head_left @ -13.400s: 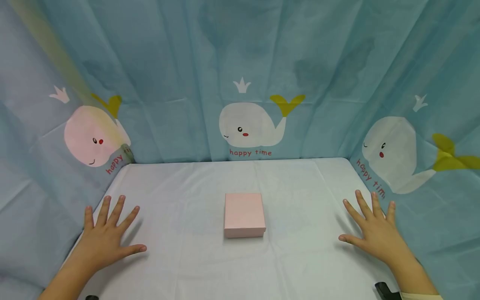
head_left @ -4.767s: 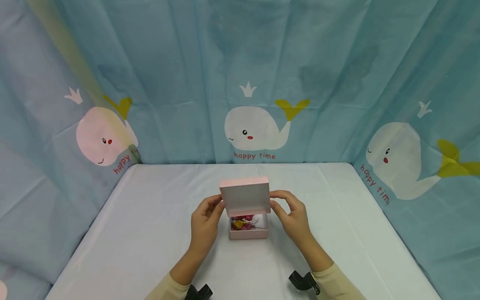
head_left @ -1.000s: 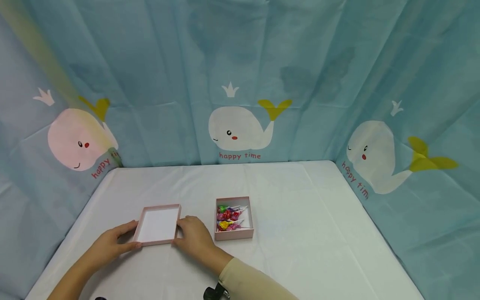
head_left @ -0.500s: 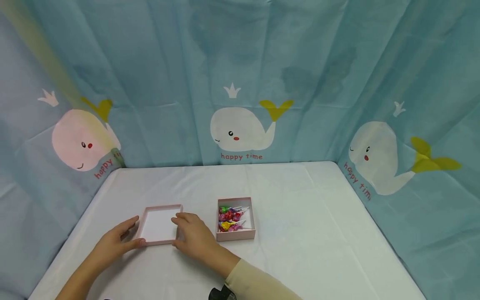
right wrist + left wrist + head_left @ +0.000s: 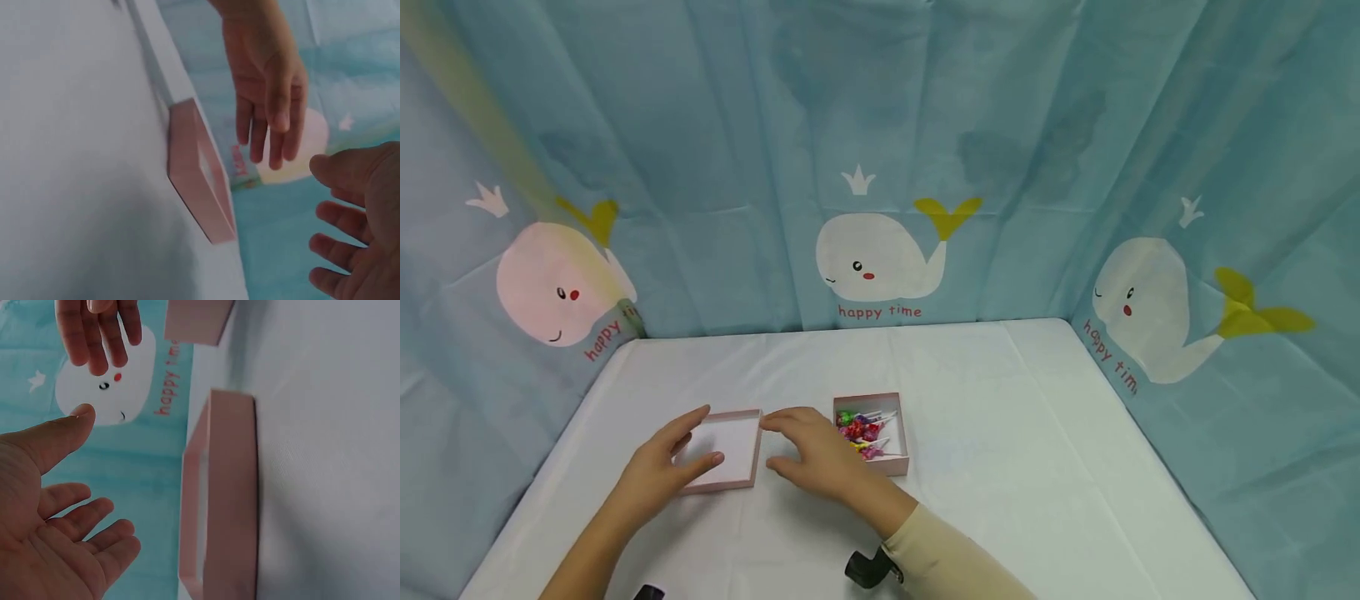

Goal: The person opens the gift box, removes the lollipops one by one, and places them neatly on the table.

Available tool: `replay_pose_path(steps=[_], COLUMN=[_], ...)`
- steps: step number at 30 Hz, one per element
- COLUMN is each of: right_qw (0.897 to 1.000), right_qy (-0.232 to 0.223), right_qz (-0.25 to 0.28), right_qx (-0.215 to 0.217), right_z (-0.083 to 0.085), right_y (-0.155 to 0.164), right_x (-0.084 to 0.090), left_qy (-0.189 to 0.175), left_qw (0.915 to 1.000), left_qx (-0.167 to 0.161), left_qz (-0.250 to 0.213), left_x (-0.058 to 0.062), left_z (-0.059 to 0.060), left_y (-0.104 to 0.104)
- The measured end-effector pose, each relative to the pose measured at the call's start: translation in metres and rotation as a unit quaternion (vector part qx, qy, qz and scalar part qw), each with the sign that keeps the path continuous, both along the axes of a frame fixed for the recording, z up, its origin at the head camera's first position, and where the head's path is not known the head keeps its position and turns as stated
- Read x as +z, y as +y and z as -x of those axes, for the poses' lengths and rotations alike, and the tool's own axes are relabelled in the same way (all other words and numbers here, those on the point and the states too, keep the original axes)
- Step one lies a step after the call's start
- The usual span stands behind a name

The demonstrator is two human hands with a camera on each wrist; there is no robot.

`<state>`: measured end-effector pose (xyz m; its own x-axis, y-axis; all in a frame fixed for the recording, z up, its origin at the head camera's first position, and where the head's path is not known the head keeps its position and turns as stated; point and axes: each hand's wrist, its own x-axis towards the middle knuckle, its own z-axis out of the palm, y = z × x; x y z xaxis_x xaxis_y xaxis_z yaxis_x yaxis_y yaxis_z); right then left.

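Two hands (image 5: 741,462) open, hovering over upturned lid (image 5: 730,450); candy box (image 5: 871,433) beside.

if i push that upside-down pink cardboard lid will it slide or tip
The shallow pink cardboard lid lies flat, open side up, on the white tablecloth, so it likely slides, not tips. Empty with thin walls, it probably feels light and could dent if squeezed.

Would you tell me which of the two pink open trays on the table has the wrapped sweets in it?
The right-hand pink tray, beside the right hand, holds the sweets; the left-hand one shows only a bare white inside.
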<state>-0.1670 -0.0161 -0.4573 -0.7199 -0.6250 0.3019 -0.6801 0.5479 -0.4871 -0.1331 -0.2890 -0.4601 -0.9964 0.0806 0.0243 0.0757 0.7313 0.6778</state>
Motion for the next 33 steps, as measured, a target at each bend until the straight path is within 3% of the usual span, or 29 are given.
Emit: replay_pose_path(steps=[5, 11, 21, 33], right_qw=[0.999, 0.996, 0.998, 0.995], right_qy=[0.023, 0.034, 0.029, 0.056], right_qz=[0.020, 0.058, 0.057, 0.082], right_qx=[0.023, 0.058, 0.022, -0.005], right_z=[0.009, 0.019, 0.020, 0.032], right_y=[0.035, 0.077, 0.126, 0.147], right_x=[0.010, 0.017, 0.016, -0.003], left_qy=[0.007, 0.038, 0.025, -0.003], left_qw=[0.9996, 0.9965, 0.9943, 0.9953], left_qx=[-0.015, -0.052, -0.070, -0.062], left_qz=[-0.021, -0.052, -0.076, -0.074], left_x=[0.005, 0.003, -0.005, -0.011], left_z=[0.002, 0.001, 0.000, 0.009], left_y=[0.023, 0.050, 0.093, 0.144])
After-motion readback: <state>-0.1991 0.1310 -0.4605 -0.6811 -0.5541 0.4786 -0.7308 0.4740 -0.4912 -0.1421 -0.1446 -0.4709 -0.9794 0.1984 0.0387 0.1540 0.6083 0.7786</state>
